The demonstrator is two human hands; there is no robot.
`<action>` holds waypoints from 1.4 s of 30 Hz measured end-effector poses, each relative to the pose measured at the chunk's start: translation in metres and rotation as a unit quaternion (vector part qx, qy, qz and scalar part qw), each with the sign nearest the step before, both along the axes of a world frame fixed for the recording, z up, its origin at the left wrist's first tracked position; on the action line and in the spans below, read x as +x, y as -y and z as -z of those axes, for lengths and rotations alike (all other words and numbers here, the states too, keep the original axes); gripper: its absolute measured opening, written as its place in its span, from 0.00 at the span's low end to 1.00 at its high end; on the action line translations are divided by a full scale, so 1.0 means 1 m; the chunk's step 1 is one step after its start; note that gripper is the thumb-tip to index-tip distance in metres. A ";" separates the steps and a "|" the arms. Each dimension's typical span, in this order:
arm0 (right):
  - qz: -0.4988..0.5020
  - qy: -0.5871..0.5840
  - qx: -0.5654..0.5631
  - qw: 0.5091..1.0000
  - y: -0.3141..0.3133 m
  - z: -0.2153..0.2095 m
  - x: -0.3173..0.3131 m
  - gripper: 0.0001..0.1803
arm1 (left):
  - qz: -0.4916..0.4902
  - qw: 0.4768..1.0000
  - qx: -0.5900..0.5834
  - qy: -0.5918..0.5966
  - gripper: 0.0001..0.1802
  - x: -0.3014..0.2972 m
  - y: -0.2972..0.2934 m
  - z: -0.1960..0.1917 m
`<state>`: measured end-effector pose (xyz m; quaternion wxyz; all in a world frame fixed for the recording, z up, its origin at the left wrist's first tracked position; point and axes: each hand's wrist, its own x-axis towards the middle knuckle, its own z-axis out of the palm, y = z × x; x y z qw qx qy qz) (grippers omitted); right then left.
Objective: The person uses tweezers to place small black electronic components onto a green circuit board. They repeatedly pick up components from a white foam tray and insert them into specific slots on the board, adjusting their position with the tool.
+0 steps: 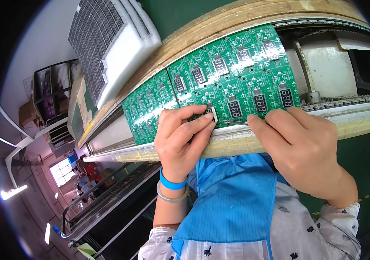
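Green boards (246,79), 2 of them, lie side by side between 2 long rails (237,147). The right board shows 9 number displays (260,104): 5 in the far row, 4 in the near row. The left hand (178,134) has bent fingers touching the near row's leftmost display in sight; I cannot tell if they pinch it. The right hand (301,138) grips 1 thin metal tool (233,122), its tip near that display. Up on the left, white foam trays (129,60) stand stacked, with rows of dark pieces (96,37) too small to count.
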<state>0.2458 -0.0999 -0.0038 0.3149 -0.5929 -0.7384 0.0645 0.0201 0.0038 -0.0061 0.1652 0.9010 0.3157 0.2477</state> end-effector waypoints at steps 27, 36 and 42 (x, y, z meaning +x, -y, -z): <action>-0.003 -0.072 0.036 0.997 0.003 0.018 0.004 0.18 | 0.036 0.999 -0.013 0.001 0.14 0.003 -0.015 -0.002; -0.010 0.025 0.003 1.000 0.004 0.005 0.000 0.23 | 0.037 0.999 -0.035 0.014 0.14 0.000 -0.016 0.001; -0.027 0.050 -0.003 0.998 0.001 0.002 -0.002 0.23 | 0.039 0.998 -0.035 0.027 0.14 0.000 -0.016 0.003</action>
